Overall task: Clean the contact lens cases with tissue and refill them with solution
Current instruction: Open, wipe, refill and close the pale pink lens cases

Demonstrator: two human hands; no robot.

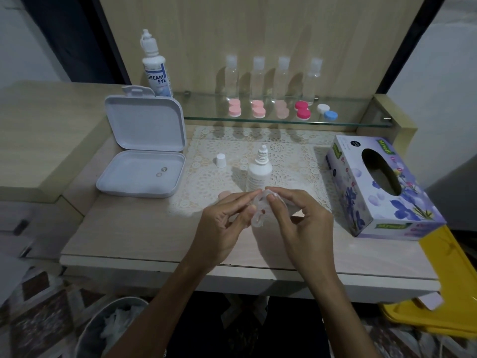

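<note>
Above the table's front middle, my left hand (227,223) and my right hand (296,215) together hold a clear, uncapped contact lens case (259,210). Left thumb and fingers pinch its left side. Right thumb and forefinger pinch its upper right end. Just behind it stands a small white solution bottle (259,171) with its nozzle bare; its white cap (221,160) sits to the left on the lace mat. A pale cap (224,195) lies by my left fingertips. The tissue box (374,187) sits at the right.
An open white box (144,151) with two small lenses lies at the left. A glass shelf (348,109) at the back carries several capped lens cases, several clear bottles and a large solution bottle (154,65). A bin (108,329) with used tissue stands below left; a yellow lid (444,288) at right.
</note>
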